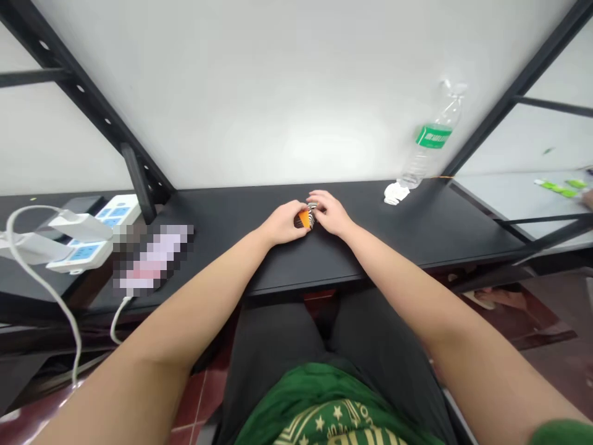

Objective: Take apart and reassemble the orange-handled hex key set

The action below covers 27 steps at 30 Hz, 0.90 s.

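Note:
Both hands meet over the middle of the black tabletop (370,247), around a small item with an orange face and black-and-white stripes (304,217); its kind is not clear at this size. My left hand (283,222) grips its left side, thumb in front and fingers curled behind. From the right, my right hand (331,213) has its fingertips closed on the striped part. The fingers cover much of the item.
A clear plastic bottle with a green label (434,136) stands at the back right, beside crumpled white tissue (395,193). On the left lie a blurred-out phone (152,256) with a white cable and a white power strip (118,213). Black metal frames (139,179) flank the table.

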Motion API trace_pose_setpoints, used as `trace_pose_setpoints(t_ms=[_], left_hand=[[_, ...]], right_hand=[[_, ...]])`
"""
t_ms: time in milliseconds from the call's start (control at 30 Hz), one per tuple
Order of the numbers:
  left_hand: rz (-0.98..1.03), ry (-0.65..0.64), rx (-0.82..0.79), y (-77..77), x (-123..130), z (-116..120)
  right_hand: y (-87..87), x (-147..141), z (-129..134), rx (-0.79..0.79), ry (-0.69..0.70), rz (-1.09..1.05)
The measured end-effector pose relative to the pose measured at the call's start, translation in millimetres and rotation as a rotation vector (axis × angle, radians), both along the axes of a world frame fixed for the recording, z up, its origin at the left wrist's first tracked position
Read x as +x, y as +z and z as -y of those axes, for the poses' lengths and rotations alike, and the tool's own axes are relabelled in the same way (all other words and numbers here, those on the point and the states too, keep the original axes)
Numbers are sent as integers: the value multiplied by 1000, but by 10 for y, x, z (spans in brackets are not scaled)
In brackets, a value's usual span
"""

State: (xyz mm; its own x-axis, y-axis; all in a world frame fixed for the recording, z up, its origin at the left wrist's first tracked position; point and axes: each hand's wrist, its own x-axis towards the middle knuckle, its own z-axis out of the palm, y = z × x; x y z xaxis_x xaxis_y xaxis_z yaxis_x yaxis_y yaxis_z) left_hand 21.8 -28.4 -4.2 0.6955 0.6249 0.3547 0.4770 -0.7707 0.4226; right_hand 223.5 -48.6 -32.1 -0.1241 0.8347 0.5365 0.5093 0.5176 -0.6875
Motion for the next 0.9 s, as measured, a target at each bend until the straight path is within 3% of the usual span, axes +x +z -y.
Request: trace_pose_setpoints(t_ms=[100,233,667,900], left_hand=[[24,28,-38,15,-59,-23],[39,-8,-87,31,-119,-64],[27,-71,-197,47,-167,-161],[-6,-58,-246,72,-174,-151]], right_hand=[[-2,21,-65,122,90,225],[-20,30,-93,107,127,361],[103,19,-92,-225,145,253],[152,-21,-65,-314,16,259]])
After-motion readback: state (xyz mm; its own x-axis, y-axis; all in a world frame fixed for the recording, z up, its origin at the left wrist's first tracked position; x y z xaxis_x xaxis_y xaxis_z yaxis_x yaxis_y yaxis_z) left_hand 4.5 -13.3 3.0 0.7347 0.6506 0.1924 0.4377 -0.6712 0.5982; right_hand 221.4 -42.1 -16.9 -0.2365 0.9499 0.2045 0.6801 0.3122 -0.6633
